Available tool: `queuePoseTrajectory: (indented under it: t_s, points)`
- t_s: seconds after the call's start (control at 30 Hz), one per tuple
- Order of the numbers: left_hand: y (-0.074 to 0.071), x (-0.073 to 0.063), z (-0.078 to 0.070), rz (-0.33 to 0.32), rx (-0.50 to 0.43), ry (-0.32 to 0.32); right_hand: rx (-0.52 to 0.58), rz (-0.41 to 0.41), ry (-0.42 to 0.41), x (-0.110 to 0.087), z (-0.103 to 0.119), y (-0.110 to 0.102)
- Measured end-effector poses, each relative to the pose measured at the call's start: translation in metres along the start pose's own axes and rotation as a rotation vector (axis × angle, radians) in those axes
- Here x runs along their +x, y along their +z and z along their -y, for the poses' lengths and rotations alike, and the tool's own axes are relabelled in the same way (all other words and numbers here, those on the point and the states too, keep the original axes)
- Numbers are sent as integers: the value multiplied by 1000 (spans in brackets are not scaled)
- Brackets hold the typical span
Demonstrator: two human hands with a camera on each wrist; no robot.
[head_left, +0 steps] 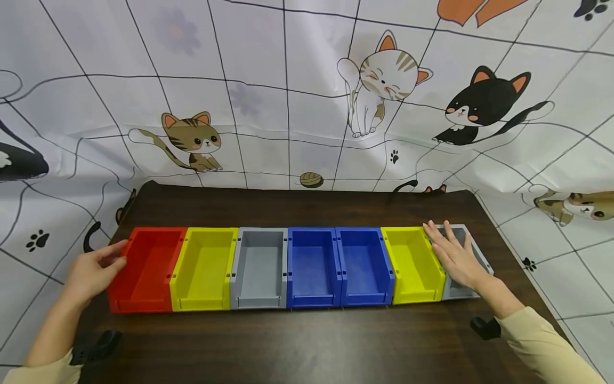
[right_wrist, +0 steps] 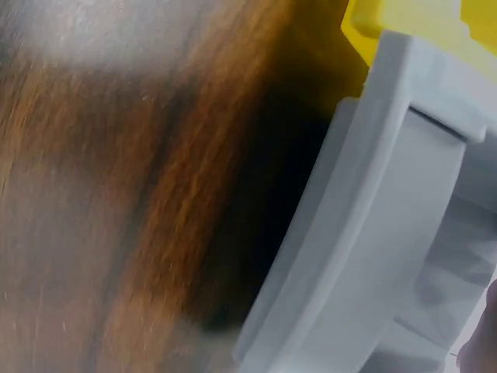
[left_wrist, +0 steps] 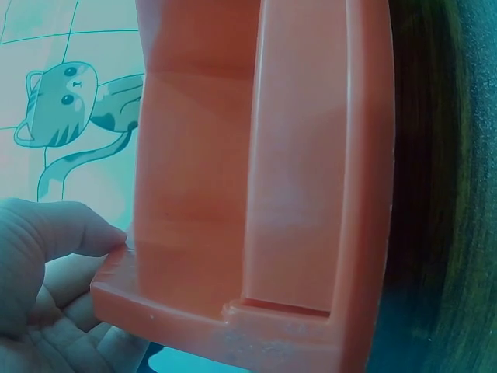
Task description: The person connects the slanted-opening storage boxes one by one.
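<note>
A row of plastic storage bins runs side by side across the table. At its left end, my left hand [head_left: 95,271] pinches the side wall of the red bin [head_left: 146,272]; in the left wrist view the thumb [left_wrist: 85,233] is at the rim, with the other fingers outside the wall. My right hand [head_left: 455,255] lies with fingers spread and nearly straight over the grey bin [head_left: 467,290] at the right end. Its fingertips reach the top of the wall shared with the neighbouring yellow bin [head_left: 413,261]. Only a finger edge shows in the right wrist view.
Between the ends stand a yellow bin [head_left: 203,266], a grey bin [head_left: 260,266] and two blue bins, one left [head_left: 313,269] and one right [head_left: 363,266]. All sit on a dark wooden table [head_left: 297,341]. A white cat-print cloth [head_left: 268,133] hangs behind and at the sides.
</note>
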State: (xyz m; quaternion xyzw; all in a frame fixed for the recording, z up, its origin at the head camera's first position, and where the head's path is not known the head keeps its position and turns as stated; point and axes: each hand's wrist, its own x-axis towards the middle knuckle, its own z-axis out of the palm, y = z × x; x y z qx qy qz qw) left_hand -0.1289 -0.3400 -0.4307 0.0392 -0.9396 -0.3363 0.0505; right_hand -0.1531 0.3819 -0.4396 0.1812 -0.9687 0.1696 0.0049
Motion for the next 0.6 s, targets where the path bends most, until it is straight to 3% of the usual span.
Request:
queuePoseTrajectory:
  t_s: [0.27, 0.6]
  points:
    - [1, 2, -3, 7, -17, -23, 12, -34, 1, -4, -1, 2]
    - [4, 9, -12, 10, -20, 9, -6, -43, 13, -8, -7, -1]
